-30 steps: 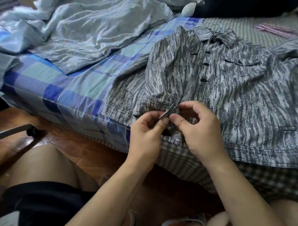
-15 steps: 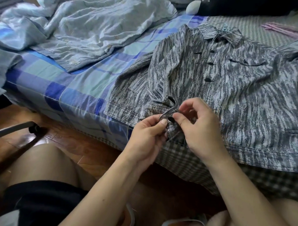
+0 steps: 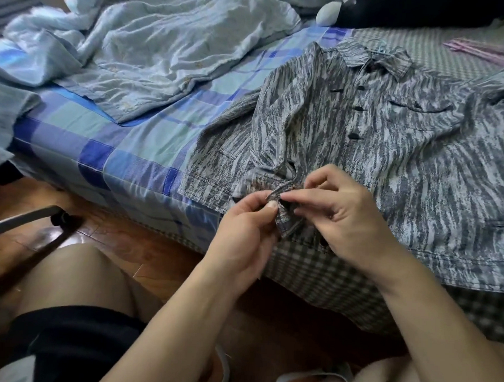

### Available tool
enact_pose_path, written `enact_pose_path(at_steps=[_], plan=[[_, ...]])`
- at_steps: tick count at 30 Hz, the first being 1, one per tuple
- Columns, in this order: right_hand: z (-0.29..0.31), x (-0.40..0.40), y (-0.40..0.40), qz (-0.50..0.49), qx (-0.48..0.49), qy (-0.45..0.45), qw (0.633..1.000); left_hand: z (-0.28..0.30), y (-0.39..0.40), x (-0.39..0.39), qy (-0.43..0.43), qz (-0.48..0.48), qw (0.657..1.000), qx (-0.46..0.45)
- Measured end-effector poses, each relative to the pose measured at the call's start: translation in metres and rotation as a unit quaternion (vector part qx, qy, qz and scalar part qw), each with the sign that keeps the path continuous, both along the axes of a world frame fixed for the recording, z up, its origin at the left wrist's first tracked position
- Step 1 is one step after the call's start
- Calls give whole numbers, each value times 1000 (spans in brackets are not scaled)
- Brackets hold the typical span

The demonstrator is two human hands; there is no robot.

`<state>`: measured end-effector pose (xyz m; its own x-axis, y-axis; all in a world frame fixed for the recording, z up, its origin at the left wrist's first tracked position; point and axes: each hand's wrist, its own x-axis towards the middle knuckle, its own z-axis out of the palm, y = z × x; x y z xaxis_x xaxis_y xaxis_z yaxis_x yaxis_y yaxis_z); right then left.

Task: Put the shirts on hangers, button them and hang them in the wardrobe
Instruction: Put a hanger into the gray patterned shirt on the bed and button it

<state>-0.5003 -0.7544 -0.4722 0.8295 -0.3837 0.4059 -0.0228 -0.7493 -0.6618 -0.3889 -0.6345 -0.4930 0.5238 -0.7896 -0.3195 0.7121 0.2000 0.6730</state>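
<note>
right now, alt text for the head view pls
Both hands, left hand and right hand, pinch the lower front placket of a grey streaked shirt lying flat on a bed; a crumpled pale blue shirt lies beyond.

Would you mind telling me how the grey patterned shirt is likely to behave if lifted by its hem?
The grey patterned shirt probably drapes limply: it lies wrinkled on the bed. Its hem bends readily between the left hand and right hand, so it seems light.

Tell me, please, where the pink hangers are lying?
In the head view the hangers lie far right on the checked sheet, beyond the shirt.
</note>
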Motion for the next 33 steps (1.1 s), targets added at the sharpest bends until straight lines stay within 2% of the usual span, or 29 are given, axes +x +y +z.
enact_pose_path(at_steps=[4, 8, 11, 17, 22, 26, 30, 33], plan=[[11, 4, -7, 19, -166, 29, 986, 1, -5, 11, -219, 57, 969, 97], [38, 14, -16, 60, -309, 73, 946, 11, -7, 16, -293, 48, 950, 91], [57, 20, -29, 113, -350, 89, 926, 17, -10, 18, -327, 55, 941, 62], [45, 12, -32, 79, -260, 57, 961, 18, -7, 17, -358, 43, 932, 23], [15, 4, -10, -29, -213, -5, 977, 10, -6, 7, -364, 72, 929, -4], [-3, 5, 7, -130, -153, -39, 979, 5, -14, -8, -316, 132, 939, 13], [-23, 6, 17, -164, -91, -31, 982, 3, -16, -20, -191, 95, 975, 55], [-28, 6, 22, -158, -67, -5, 985, -2, -12, -19, -215, 108, 967, 82]])
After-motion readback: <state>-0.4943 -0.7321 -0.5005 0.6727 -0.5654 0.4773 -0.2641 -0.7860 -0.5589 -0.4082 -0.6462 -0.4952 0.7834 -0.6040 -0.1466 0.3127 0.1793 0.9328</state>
